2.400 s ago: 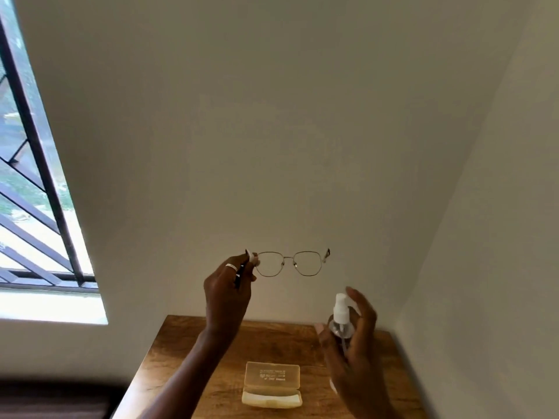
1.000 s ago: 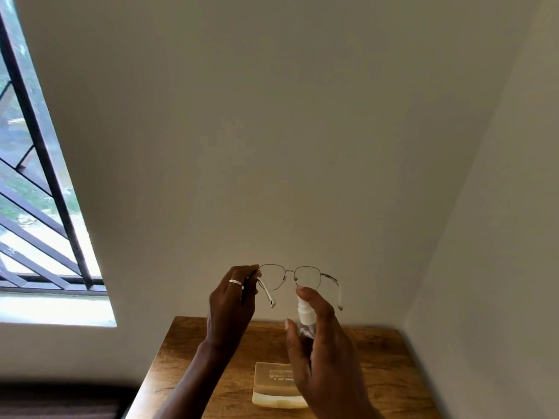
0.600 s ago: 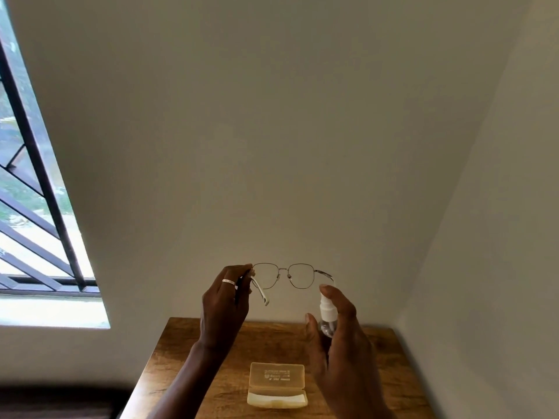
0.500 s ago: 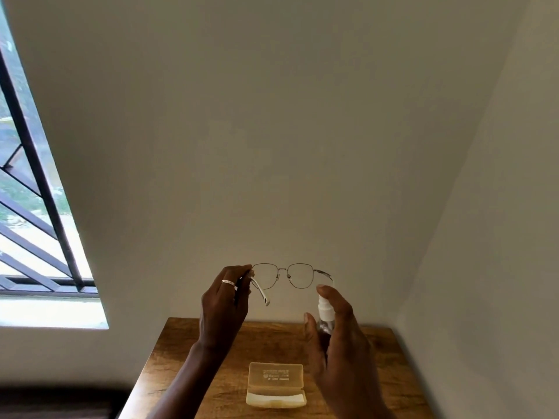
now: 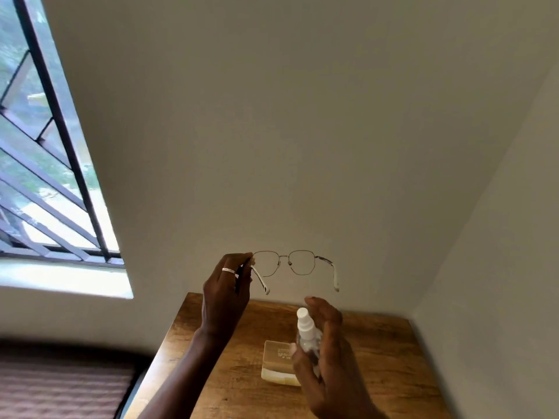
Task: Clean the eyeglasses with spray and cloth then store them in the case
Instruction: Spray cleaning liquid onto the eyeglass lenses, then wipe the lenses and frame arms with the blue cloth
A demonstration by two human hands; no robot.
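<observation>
i am pinching the eyeglasses (image 5: pixel 282 264) by a temple in my left hand (image 5: pixel 225 293), raised over the counter (image 5: pixel 390 352), while my right hand (image 5: pixel 325 358) is gripping the spray bottle (image 5: pixel 306 331) below them. wiping and casing are remaining; the case (image 5: pixel 276 365) is sitting on the counter, no cloth visible.
</observation>
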